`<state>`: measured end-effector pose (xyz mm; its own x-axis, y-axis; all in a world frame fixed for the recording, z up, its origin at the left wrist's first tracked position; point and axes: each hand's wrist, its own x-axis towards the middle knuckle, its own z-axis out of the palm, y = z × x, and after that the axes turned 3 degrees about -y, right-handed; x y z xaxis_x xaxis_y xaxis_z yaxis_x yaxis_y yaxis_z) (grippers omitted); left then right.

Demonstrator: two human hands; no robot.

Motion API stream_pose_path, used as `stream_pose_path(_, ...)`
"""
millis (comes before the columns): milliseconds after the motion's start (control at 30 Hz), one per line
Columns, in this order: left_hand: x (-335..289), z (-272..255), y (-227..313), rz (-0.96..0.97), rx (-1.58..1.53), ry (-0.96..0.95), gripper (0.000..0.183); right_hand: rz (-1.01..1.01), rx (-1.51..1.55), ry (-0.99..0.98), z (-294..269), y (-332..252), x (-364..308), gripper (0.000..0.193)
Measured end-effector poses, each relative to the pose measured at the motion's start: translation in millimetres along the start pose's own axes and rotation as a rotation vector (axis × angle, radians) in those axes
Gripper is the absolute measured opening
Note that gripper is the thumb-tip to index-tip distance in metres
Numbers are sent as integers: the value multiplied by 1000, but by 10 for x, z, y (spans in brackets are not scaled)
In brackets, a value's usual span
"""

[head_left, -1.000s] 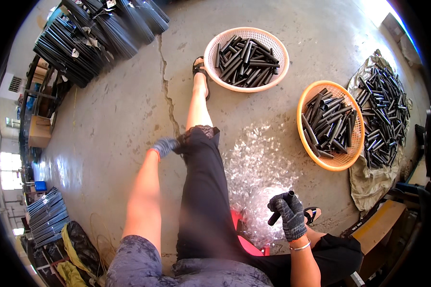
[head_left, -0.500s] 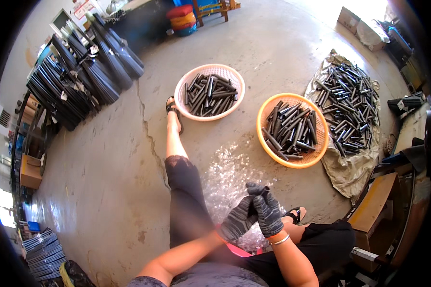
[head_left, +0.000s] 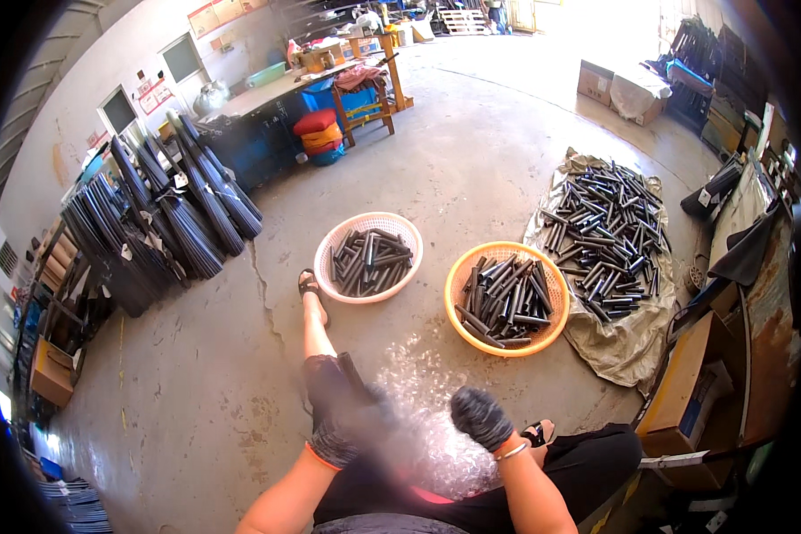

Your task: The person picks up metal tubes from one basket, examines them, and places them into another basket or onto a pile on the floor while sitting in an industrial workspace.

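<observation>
My left hand [head_left: 345, 434], in a dark grey knit glove, is over my left thigh and partly blurred. A short black tube [head_left: 351, 369] sticks up from its closed fingers. To the right, my gloved right hand [head_left: 481, 418] is curled closed; anything inside it is hidden. Between my legs lies a heap of clear, shiny plastic pieces [head_left: 436, 432], with some scattered forward on the floor. Beyond it stands an orange basket [head_left: 558, 331] of black tubes [head_left: 512, 298]. A pale pink basket [head_left: 416, 233], also holding black tubes, is farther left, by my left foot.
Many loose black tubes [head_left: 610, 236] lie on a beige sheet [head_left: 618, 360] at the right. An open cardboard box [head_left: 685, 383] stands close by on my right. Bundles of long dark rods [head_left: 165, 222] lean at the left, near a workbench [head_left: 262, 93].
My hands, earlier together around a black tube, have separated. The left has moved left with a tube, and the right has come slightly lower. The view has tilted up.
</observation>
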<state>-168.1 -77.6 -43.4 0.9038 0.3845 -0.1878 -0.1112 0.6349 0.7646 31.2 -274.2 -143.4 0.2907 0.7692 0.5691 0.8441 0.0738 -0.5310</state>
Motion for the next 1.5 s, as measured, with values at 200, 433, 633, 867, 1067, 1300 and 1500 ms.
stream_pose_path(200,-124,672,590,-106,219,16,22,816,92,24,-309,127,-4,39)
stream_pose_path(433,-46,855,392,-44,660,-197,38,492,1473,-454,-288,-1285,728,47)
stream_pose_path(633,-83,657,465,-270,162,-311,30,787,1224,-197,-259,-819,522,33)
stream_pose_path(867,-148,701,428,-314,-249,-279,29,952,378,35,113,626,-345,33)
stream_pose_path(1067,-100,621,469,-442,-13,-176,28,679,1562,-284,-192,-960,636,61)
stream_pose_path(1300,-91,733,592,-360,-139,-96,26,1009,572,103,203,354,-233,8)
stream_pose_path(1500,-35,674,486,-457,-121,-252,26,617,1674,-333,83,-1041,430,77)
